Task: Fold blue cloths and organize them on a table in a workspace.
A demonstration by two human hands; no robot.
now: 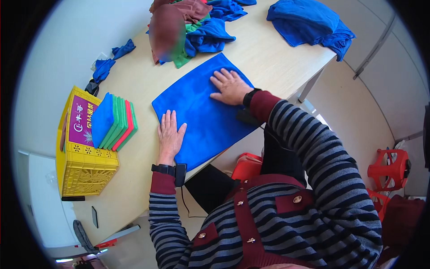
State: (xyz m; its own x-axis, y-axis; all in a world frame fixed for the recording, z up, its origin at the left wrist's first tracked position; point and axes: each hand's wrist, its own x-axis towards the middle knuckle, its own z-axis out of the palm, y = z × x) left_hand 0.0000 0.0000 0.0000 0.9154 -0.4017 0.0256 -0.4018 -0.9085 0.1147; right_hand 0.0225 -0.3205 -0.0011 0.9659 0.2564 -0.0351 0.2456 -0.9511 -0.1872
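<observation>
A blue cloth (197, 121) lies spread flat on the table in front of me, its near edge reaching the table's front edge. My left hand (170, 138) rests on its left border, fingers stretched out and pointing away from me. Farther up on the right side, my right hand (229, 87) lies flat on the cloth with the fingers apart. Neither hand grips anything. Faint creases and darker patches show on the cloth's surface.
Left of the cloth, folded blue, green and red cloths (117, 122) stand beside a yellow box (89, 168). Crumpled cloths (208, 36) lie at the back, and a blue cloth pile (309, 22) sits back right. A phone (94, 217) lies near left; a red stool (389, 169) stands right.
</observation>
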